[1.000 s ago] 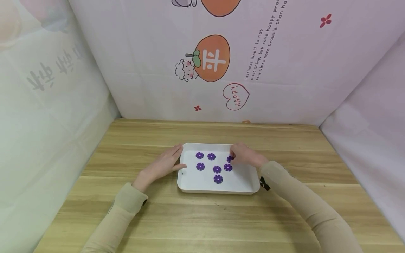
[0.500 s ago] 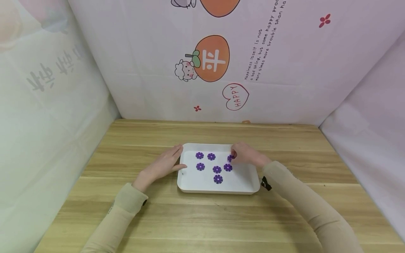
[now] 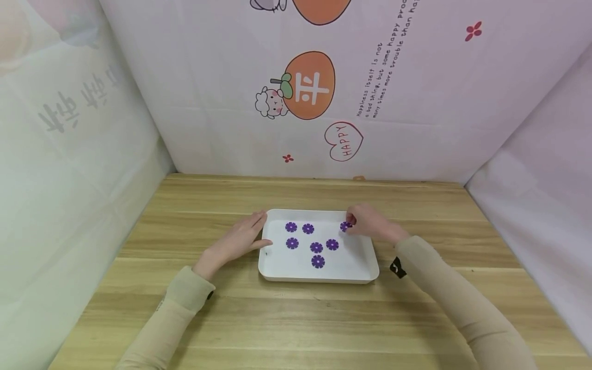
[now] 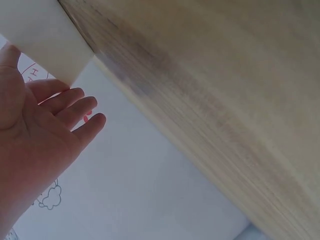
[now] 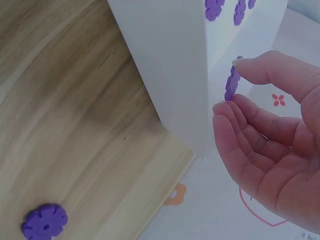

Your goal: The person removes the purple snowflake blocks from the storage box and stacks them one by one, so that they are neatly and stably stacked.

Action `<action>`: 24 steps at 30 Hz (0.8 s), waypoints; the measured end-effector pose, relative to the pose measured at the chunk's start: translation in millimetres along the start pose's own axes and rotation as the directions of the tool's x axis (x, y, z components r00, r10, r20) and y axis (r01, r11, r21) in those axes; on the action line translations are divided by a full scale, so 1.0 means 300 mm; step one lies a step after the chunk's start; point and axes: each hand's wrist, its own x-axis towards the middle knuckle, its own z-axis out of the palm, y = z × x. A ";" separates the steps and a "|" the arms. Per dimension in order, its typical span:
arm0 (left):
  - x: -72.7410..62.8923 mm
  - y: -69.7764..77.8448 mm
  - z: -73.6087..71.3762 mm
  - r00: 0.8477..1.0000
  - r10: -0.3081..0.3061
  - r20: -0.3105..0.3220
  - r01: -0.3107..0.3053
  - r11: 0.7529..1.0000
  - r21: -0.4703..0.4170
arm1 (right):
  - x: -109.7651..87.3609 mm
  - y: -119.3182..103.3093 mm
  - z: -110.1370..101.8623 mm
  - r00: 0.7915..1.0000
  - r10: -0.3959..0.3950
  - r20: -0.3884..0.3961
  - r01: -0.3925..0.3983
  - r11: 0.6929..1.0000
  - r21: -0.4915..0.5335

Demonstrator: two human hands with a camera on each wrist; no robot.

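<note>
A white tray (image 3: 277, 273) stands on the wooden table, with several purple snowflake building discs (image 3: 317, 261) lying flat and apart in it. My left hand (image 3: 240, 237) rests at the tray's left rim, its fingers extended along the corner; the left wrist view shows those fingers (image 4: 75, 107) against the tray's edge. Over the back right of the tray, my right hand (image 3: 370, 222) pinches one snowflake disc (image 5: 233, 80) between thumb and index finger. That disc stands on edge in the right wrist view, partly covered by the fingertips.
Another purple snowflake disc (image 5: 45, 222) shows against the wood outside the tray in the right wrist view. A printed white cloth (image 3: 222, 123) hangs behind the table (image 3: 287, 329), with white cloth at both sides too. A black strap piece (image 3: 398, 267) is by the right cuff.
My right hand has shifted right and slightly back inside the tray, bringing the pinched disc along. The left hand and the other discs stay where they were.
</note>
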 end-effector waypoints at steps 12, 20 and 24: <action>0.004 0.003 -0.001 0.998 -0.033 0.051 0.031 0.999 0.045 | -0.048 0.040 -0.031 0.998 -0.013 -0.068 0.013 1.000 0.003; 0.003 0.010 -0.011 0.998 -0.033 0.055 0.028 0.995 0.095 | -0.082 0.060 -0.051 0.996 -0.006 -0.090 0.006 1.000 0.003; 0.004 0.006 -0.008 0.998 -0.028 0.054 0.022 0.994 0.110 | -0.101 0.076 -0.055 0.995 0.000 -0.098 0.000 1.000 -0.002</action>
